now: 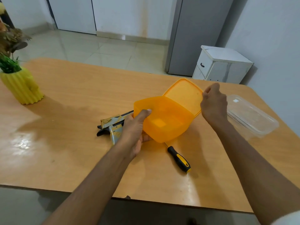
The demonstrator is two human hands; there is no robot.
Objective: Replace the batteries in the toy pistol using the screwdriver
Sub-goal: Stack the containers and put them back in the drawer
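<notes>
Toy pistol lies untouched; left hand grips the orange box, right hand pinches its lid.

I was looking into a home, most likely a dining or kitchen corner. A wooden table stood on glossy pale floor tiles, with a yellow ribbed vase of artificial plants at its edge. Behind it I saw a tall grey refrigerator, a small white cabinet beside it, and white doors set in plain walls.
</notes>
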